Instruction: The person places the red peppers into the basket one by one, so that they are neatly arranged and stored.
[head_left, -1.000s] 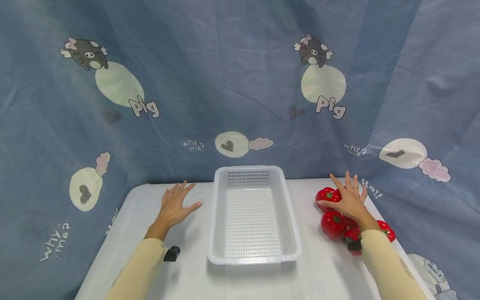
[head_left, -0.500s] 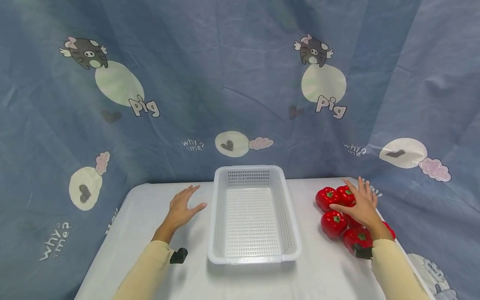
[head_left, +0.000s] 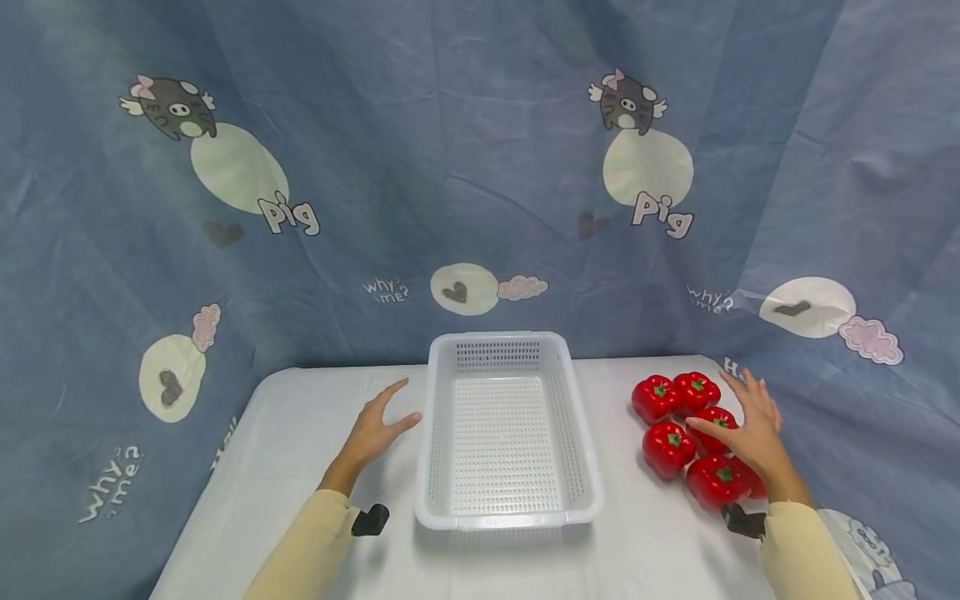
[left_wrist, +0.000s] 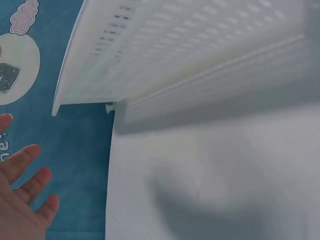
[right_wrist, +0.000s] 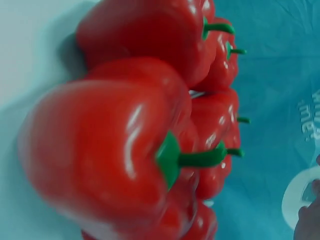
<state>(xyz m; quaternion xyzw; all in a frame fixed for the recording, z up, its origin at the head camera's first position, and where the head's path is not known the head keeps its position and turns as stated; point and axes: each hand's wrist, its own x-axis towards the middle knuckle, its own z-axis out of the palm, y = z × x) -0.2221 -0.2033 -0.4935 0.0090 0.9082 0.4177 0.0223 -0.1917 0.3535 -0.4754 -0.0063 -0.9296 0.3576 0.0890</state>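
In the head view a white plastic basket (head_left: 446, 521) with a perforated floor stands mid-table. Just left of its side my left hand (head_left: 371, 433) hovers with fingers extended and thumb apart, holding nothing. Several red bell peppers (head_left: 669, 450) with green stems lie in a cluster on the right. My right hand (head_left: 757, 425) is over the right side of that cluster, fingers spread and nothing in them, partly hiding the peppers beneath. Up close, the right wrist view shows one large bell pepper (right_wrist: 95, 150) in front of the others. The basket wall (left_wrist: 145, 55) fills the upper left wrist view.
A white-covered table (head_left: 300, 417) lies under everything. Blue cartoon-printed fabric (head_left: 495, 167) hangs behind it and along both sides. The peppers sit near the table's right edge, a short way from the basket.
My left hand has moved right, closer to the basket. My right hand has shifted right and a little toward me, uncovering more of the peppers. Basket and peppers stay put.
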